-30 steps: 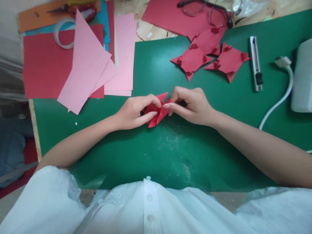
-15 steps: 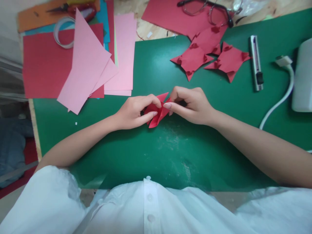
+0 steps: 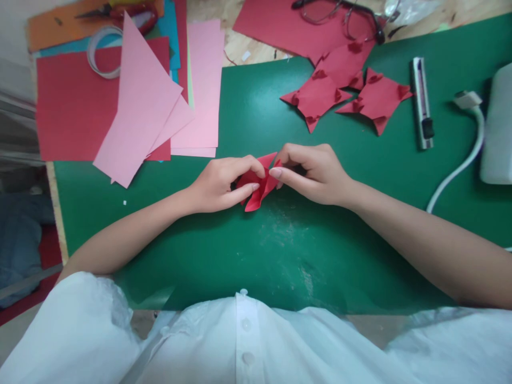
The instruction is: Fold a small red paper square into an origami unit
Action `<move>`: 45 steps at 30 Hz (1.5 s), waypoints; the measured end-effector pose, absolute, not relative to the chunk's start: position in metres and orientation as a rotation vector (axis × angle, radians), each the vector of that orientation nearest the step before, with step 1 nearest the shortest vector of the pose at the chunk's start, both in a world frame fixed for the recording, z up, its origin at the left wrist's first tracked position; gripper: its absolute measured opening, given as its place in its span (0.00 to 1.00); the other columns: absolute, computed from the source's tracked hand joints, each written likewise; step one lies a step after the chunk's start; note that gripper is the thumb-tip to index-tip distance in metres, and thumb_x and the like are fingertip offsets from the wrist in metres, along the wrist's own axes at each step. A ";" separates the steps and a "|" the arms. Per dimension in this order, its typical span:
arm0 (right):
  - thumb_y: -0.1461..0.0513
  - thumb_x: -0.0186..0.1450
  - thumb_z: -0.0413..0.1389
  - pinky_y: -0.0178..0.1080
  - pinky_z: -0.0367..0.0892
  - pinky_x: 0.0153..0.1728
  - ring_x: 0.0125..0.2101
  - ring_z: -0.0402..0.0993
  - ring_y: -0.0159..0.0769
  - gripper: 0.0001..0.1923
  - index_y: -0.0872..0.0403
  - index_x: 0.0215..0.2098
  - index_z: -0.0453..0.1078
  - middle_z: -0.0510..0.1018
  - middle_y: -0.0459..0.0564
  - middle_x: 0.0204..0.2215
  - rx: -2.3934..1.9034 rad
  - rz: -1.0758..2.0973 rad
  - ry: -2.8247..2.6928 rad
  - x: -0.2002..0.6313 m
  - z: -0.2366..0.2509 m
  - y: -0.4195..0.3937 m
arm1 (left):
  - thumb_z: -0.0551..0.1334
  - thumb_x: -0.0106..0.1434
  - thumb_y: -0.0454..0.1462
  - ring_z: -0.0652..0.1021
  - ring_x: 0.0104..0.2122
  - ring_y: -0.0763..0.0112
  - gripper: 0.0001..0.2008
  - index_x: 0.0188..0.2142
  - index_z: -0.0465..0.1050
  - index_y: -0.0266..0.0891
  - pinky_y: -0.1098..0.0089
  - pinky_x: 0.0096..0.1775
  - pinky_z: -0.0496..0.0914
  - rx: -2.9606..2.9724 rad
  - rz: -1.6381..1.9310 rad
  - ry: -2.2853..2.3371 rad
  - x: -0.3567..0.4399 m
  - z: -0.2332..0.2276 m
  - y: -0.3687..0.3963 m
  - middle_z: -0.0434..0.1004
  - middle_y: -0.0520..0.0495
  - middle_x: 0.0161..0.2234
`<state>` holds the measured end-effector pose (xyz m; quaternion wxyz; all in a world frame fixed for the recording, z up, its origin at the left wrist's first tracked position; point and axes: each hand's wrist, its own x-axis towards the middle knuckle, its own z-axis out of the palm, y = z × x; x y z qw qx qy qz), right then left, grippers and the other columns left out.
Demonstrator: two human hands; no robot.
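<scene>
A small folded red paper piece (image 3: 258, 186) lies at the middle of the green cutting mat (image 3: 280, 250). My left hand (image 3: 222, 184) pinches its left side between thumb and fingers. My right hand (image 3: 310, 173) pinches its right side, with the fingertips meeting those of the left. Most of the paper is hidden by my fingers; only a few pointed flaps stick out.
Three finished red folded stars (image 3: 346, 85) lie at the back of the mat. A utility knife (image 3: 421, 104) lies to their right, then a white cable (image 3: 460, 160) and a white device (image 3: 498, 128). Pink sheets (image 3: 160, 101) and red sheets (image 3: 72, 106), tape, scissors and glasses (image 3: 340, 13) sit farther back.
</scene>
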<state>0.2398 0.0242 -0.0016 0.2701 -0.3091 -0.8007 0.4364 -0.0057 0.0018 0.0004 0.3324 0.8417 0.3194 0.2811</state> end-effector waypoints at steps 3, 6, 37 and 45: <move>0.49 0.78 0.52 0.33 0.61 0.30 0.25 0.70 0.25 0.21 0.53 0.33 0.66 0.78 0.42 0.26 -0.829 1.156 -2.173 0.240 -0.002 0.024 | 0.62 0.69 0.32 0.80 0.30 0.78 0.06 0.44 0.76 0.39 0.77 0.34 0.70 2.208 0.780 0.809 -0.005 0.000 0.002 0.85 0.52 0.35; 0.50 0.78 0.53 0.33 0.61 0.30 0.25 0.69 0.25 0.19 0.53 0.33 0.66 0.78 0.42 0.26 -0.821 1.145 -2.181 0.240 -0.002 0.024 | 0.62 0.69 0.32 0.80 0.29 0.79 0.05 0.43 0.76 0.39 0.78 0.33 0.69 2.222 0.804 0.791 -0.005 0.000 0.002 0.84 0.53 0.35; 0.49 0.78 0.52 0.35 0.61 0.31 0.26 0.71 0.27 0.19 0.52 0.36 0.69 0.78 0.43 0.27 -0.795 1.142 -2.203 0.240 -0.003 0.025 | 0.61 0.70 0.33 0.81 0.32 0.76 0.06 0.43 0.76 0.39 0.76 0.36 0.71 2.173 0.753 0.815 -0.004 0.001 0.001 0.85 0.51 0.36; 0.48 0.78 0.51 0.35 0.62 0.32 0.26 0.71 0.28 0.19 0.51 0.36 0.69 0.77 0.43 0.26 -0.800 1.118 -2.233 0.240 -0.002 0.025 | 0.61 0.70 0.32 0.82 0.32 0.76 0.05 0.43 0.77 0.39 0.76 0.36 0.71 2.196 0.793 0.796 -0.006 -0.002 0.001 0.85 0.52 0.36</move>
